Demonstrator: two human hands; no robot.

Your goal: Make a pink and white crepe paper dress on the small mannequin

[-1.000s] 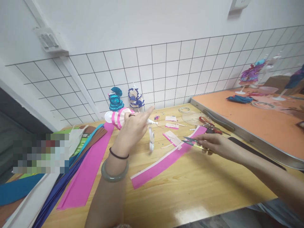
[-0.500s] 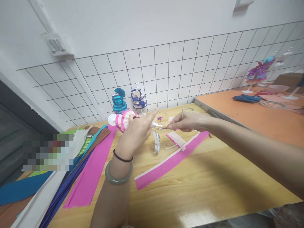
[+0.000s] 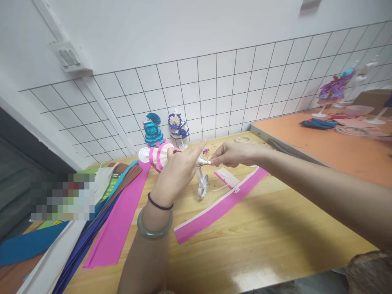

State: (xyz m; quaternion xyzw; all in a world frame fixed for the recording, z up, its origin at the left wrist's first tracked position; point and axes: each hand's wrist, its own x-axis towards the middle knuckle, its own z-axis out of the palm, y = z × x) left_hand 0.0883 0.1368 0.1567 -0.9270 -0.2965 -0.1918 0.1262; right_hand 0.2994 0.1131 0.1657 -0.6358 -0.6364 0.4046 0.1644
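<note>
My left hand (image 3: pixel 180 169) is closed around a small mannequin in a pink and white paper dress (image 3: pixel 157 157), which lies on its side. The round white base (image 3: pixel 143 155) points left, and the white knobbed top (image 3: pixel 206 162) shows to the right of my fingers. A roll of white tape (image 3: pixel 202 190) hangs below this top by a loose strip. Right beside the knob, my right hand (image 3: pixel 228 155) pinches a thin dark pointed tool (image 3: pixel 201 165), partly hidden by the mannequin; its exact kind does not show.
A pink paper strip with a pale edge (image 3: pixel 220 212) lies in front, near a cream paper piece (image 3: pixel 227 176). Coloured paper lengths (image 3: pixel 113 220) spread at left. A teal-dressed figure (image 3: pixel 153 130) and a blue-and-cream one (image 3: pixel 178 126) stand behind. An orange table (image 3: pixel 321 143) adjoins at right.
My right hand has moved left with the thin tool, up to the mannequin's knob. The tape roll has swung slightly, and the view has shifted a little.
</note>
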